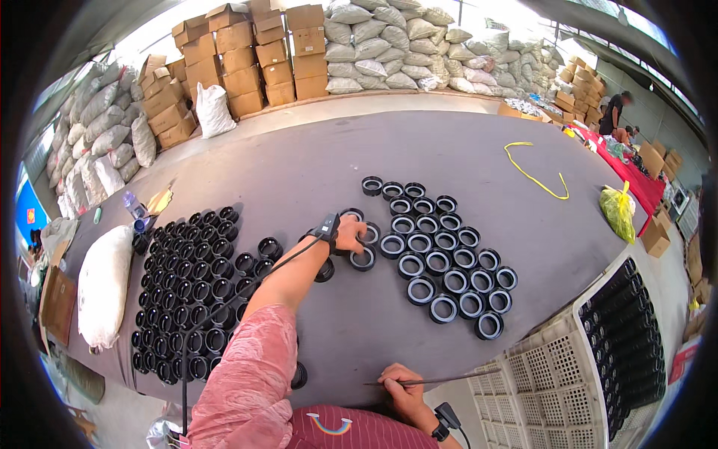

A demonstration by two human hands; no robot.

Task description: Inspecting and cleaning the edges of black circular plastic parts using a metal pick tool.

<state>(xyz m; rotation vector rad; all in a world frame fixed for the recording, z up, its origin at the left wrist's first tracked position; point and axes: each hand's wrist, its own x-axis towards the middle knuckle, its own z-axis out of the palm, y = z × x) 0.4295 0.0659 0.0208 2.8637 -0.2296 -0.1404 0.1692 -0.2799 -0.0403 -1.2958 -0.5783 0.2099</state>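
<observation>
Left hand grips a black ring on the table; right hand pinches a thin rod.

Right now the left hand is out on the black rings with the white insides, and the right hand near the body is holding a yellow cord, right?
Not quite. In the head view the right hand holds a thin metal rod, not the yellow cord, which lies far off on the table. The left hand is indeed on the white-lined black rings.

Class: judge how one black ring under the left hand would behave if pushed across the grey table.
The black ring lies flat and squat, so it would probably slide, not roll or tip. It looks rigid, likely plastic, and light. The left hand covers neighbouring rings, so a push may nudge those.
</observation>
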